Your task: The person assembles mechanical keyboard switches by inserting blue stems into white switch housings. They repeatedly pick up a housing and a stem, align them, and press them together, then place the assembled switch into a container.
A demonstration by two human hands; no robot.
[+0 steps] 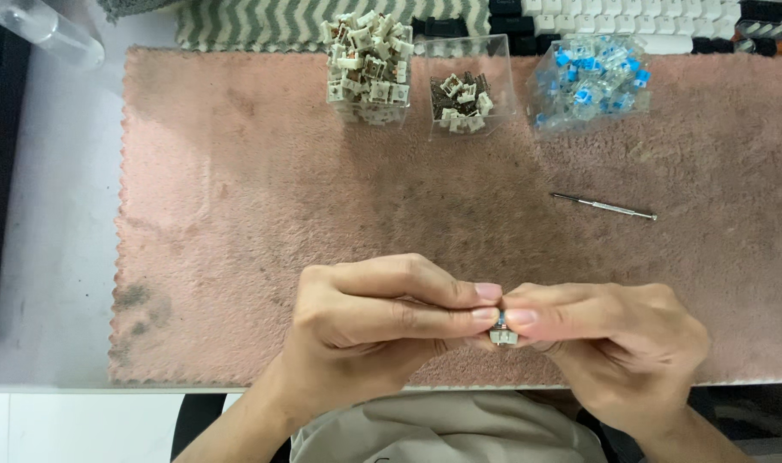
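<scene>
My left hand [378, 321] and my right hand [605, 339] meet fingertip to fingertip over the near edge of a pink fluffy mat [236, 214]. Between the fingertips both hands pinch a small keyboard switch [503, 333] with a white base and a bit of blue on top; most of it is hidden by my fingers. A thin metal tool [603, 206] lies on the mat, beyond my right hand.
Three clear boxes stand at the mat's far edge: one heaped with white and brown switches [367, 69], one partly filled [464, 99], one with blue and clear switches [590, 81]. A keyboard [631, 21] lies behind them. A clear bottle [43, 30] lies at far left.
</scene>
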